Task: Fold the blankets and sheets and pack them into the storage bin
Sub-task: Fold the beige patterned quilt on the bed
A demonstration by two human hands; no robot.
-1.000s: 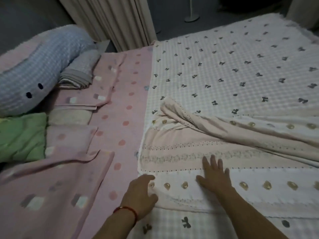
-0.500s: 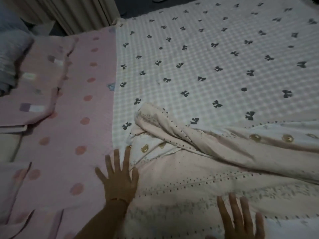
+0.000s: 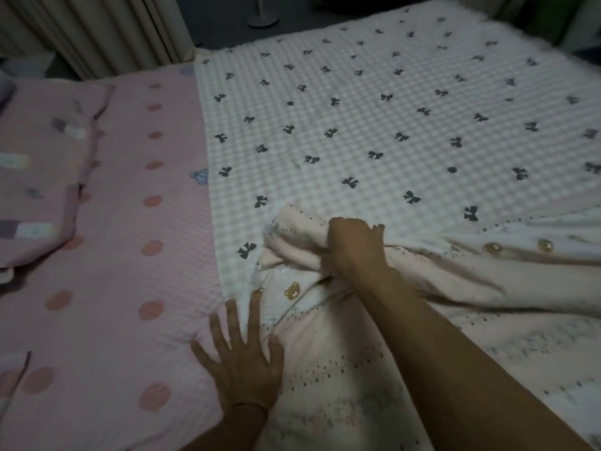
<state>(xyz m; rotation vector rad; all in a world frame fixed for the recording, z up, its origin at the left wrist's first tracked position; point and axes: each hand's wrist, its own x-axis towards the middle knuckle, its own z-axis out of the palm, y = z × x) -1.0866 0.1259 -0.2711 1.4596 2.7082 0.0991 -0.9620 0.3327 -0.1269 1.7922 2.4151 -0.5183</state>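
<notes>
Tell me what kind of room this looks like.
Most likely a bedroom: the hands work on a bed spread with a bow-print blanket and a pink dotted sheet, pleated curtains hang behind, and the right hand grips a bear-print sheet.

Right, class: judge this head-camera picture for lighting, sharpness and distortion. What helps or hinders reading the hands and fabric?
Head view: dim, flat room light with no glare; soft, slightly blurred detail, so the bear blanket print looks smudged; wide-angle bending at the edges, seen in the curtain; the right hand gripping a fold and the flat left hand remain readable.
</notes>
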